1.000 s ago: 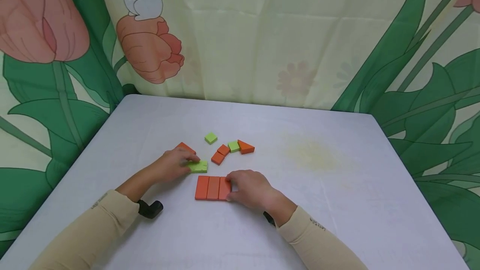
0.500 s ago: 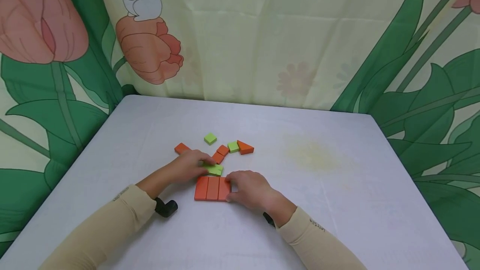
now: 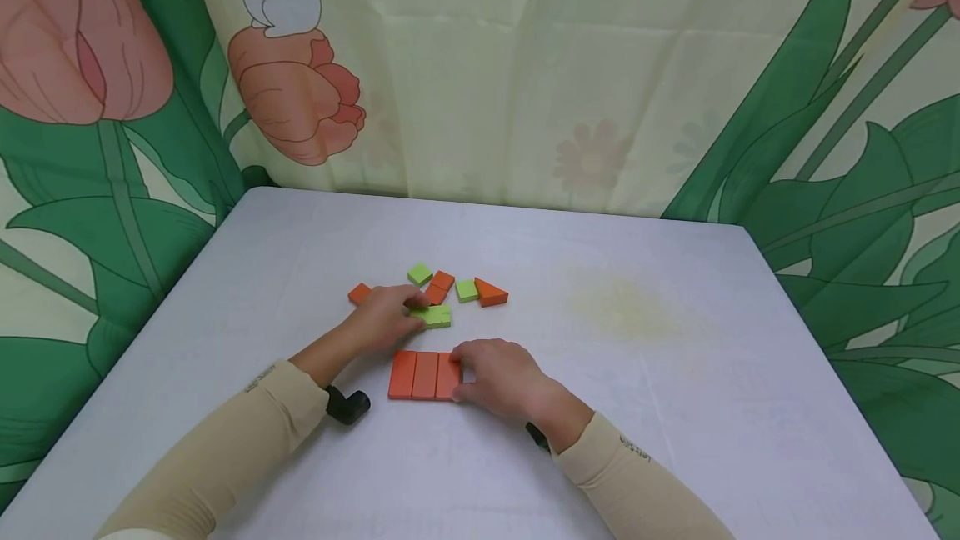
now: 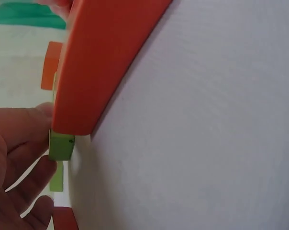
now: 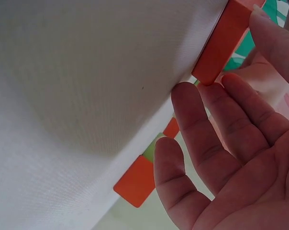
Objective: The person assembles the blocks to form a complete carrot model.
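My left hand (image 3: pixel 384 317) holds a light-green oblong (image 3: pixel 437 317) at its left end, just beyond the row of blocks. A faint seam suggests two square blocks side by side. In the left wrist view the green piece (image 4: pixel 61 146) shows between thumb and fingers. Three orange rectangular blocks (image 3: pixel 425 376) lie edge to edge nearer the body. At their right end my right hand (image 3: pixel 498 377) pinches the last block, thumb on the near end and a finger on the far end. The right wrist view shows this orange block (image 5: pixel 222 44) by the thumb tip.
Beyond the left hand lie a green square block (image 3: pixel 420 274), two small orange blocks (image 3: pixel 438 287) touching, another green square (image 3: pixel 467 291) and an orange triangle (image 3: pixel 491 294). An orange block (image 3: pixel 359 294) is partly hidden behind the left hand. All sit on a white-covered table (image 3: pixel 675 407).
My left hand has slid the green oblong to the right, then away from the body. The two small orange blocks have shifted farther away, towards the green square. My right hand stays put.
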Demonstrator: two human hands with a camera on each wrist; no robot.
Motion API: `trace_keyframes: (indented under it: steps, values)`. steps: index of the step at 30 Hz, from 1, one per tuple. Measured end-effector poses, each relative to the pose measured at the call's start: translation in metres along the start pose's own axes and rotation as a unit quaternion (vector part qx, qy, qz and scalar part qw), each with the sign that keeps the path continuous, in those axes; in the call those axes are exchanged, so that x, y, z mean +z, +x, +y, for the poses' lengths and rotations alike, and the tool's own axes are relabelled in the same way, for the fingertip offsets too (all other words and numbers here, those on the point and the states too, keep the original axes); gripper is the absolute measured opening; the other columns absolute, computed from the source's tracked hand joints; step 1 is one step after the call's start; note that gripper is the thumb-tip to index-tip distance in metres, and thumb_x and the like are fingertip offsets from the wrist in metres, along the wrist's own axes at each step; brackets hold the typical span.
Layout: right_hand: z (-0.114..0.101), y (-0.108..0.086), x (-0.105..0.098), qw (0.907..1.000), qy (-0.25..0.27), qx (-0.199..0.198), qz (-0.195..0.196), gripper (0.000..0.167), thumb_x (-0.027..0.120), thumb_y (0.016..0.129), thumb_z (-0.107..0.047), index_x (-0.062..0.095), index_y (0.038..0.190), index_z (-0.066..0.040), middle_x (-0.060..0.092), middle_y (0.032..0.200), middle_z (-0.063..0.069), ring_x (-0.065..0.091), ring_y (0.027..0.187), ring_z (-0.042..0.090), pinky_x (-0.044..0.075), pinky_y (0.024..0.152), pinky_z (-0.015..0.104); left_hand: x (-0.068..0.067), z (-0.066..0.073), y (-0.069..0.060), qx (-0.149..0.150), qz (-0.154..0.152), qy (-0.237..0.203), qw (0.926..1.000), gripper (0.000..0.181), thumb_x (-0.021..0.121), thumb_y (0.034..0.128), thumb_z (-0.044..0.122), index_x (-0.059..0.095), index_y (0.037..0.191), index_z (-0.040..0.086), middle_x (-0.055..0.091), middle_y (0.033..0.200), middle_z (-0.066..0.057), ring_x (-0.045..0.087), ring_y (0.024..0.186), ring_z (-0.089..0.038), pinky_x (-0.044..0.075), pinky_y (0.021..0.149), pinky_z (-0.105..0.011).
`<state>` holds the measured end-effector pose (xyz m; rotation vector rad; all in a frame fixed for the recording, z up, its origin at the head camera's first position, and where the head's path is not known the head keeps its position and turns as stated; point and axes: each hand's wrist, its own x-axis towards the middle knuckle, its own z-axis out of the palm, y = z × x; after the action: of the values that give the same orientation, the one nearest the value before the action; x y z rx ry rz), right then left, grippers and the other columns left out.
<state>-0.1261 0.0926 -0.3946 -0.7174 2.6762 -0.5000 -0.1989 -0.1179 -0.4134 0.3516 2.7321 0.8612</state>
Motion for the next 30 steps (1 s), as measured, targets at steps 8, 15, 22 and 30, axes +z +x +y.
trace_keyframes:
  steps: [8, 15, 22, 30]
  values:
    - [0.000, 0.001, 0.000, 1.0000, -0.001, -0.002, -0.003, 0.046, 0.078, 0.089, -0.030, 0.066, 0.129, -0.010, 0.068, 0.119, 0.000, 0.061, 0.110, 0.021, 0.048, 0.095, 0.039, -0.004, -0.005, -0.006, 0.005, -0.010, -0.011, 0.9999, 0.027, 0.075, 0.0902, 0.011, 0.070, 0.116, 0.009, 0.068, 0.112, -0.003, 0.060, 0.109, -0.023, 0.051, 0.095, -0.040]
    - [0.002, 0.001, -0.001, 1.0000, -0.002, -0.005, -0.003, 0.046, 0.078, 0.089, -0.031, 0.066, 0.128, -0.010, 0.068, 0.119, 0.000, 0.061, 0.110, 0.021, 0.048, 0.094, 0.039, -0.006, -0.006, -0.014, 0.009, -0.038, -0.001, 0.9992, 0.024, 0.074, 0.0912, 0.012, 0.071, 0.115, 0.011, 0.068, 0.110, -0.001, 0.059, 0.106, -0.021, 0.050, 0.095, -0.041]
    - [0.001, 0.001, -0.001, 1.0000, -0.006, -0.007, -0.003, 0.046, 0.078, 0.089, -0.031, 0.066, 0.128, -0.010, 0.068, 0.118, 0.000, 0.061, 0.109, 0.021, 0.049, 0.094, 0.040, -0.006, -0.007, -0.021, 0.050, -0.041, 0.010, 0.9979, 0.022, 0.073, 0.0913, 0.010, 0.073, 0.113, 0.010, 0.070, 0.108, 0.001, 0.062, 0.106, -0.020, 0.051, 0.093, -0.040]
    - [0.001, 0.001, 0.000, 0.9999, 0.005, 0.007, -0.007, 0.048, 0.078, 0.089, -0.031, 0.065, 0.130, -0.011, 0.067, 0.120, 0.000, 0.060, 0.110, 0.021, 0.049, 0.095, 0.040, -0.002, -0.005, -0.026, 0.058, -0.048, 0.015, 0.9970, 0.021, 0.071, 0.0926, 0.008, 0.073, 0.114, 0.010, 0.071, 0.110, -0.001, 0.063, 0.108, -0.022, 0.052, 0.093, -0.039]
